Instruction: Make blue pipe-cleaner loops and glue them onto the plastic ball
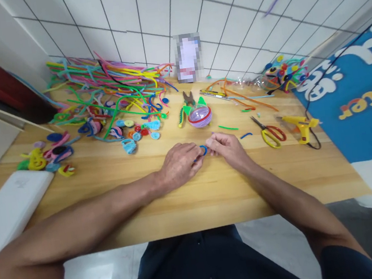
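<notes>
Close together over the tabletop, both my hands work at a small blue pipe cleaner (pixel 203 149) that curves between them. My left hand (pixel 181 164) is closed around one part of it, fingers bent downward. With thumb and forefinger pinched, my right hand (pixel 227 148) is at the other side of the curve; its exact grip is too small to make out. Just beyond them sits a clear round bowl wrapped in purple and red (pixel 200 116), with green pointed ears on top. A short green piece (pixel 228 127) and a short blue piece (pixel 246 135) lie near my right hand.
Pliers (pixel 188 105) stand behind the bowl. Scissors (pixel 270 134) and a yellow glue gun (pixel 302 126) lie to the right. A pile of pipe cleaners (pixel 112 76) fills the back left, with coiled shapes (pixel 128 145) before it. A phone (pixel 189 59) leans on the tiled wall.
</notes>
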